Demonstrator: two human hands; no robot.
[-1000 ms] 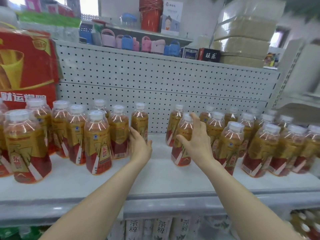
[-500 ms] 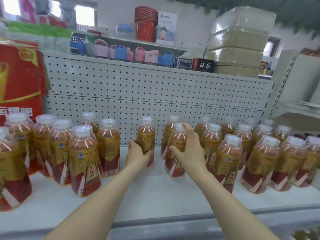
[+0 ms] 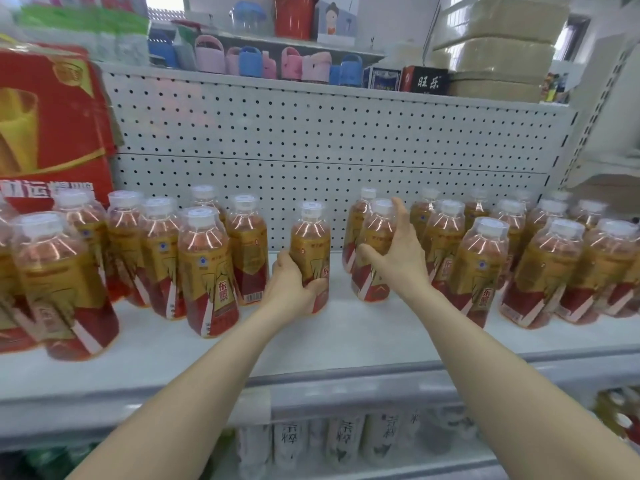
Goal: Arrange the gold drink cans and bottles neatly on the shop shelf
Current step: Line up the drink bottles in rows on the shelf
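Gold-and-red drink bottles with white caps stand on a white shelf (image 3: pixel 346 341). One lone bottle (image 3: pixel 310 237) stands in the gap at the middle, and my left hand (image 3: pixel 294 289) grips its lower half. To its right another bottle (image 3: pixel 375 237) stands at the front of the right group, and my right hand (image 3: pixel 398 258) curls round it from the right. A cluster of several bottles (image 3: pixel 204 268) fills the left side. The right group (image 3: pixel 540 271) stretches in rows toward the shelf's end.
A white pegboard (image 3: pixel 311 140) backs the shelf. A red carton (image 3: pixel 48 119) stands at the far left. Above are small coloured mugs (image 3: pixel 249 60) and stacked beige packs (image 3: pixel 498 43). White bottles (image 3: pixel 339 441) sit on the shelf below.
My left hand has slid the lone bottle rightward, away from the left cluster, and now wraps round it more fully. My right hand stays on its bottle.
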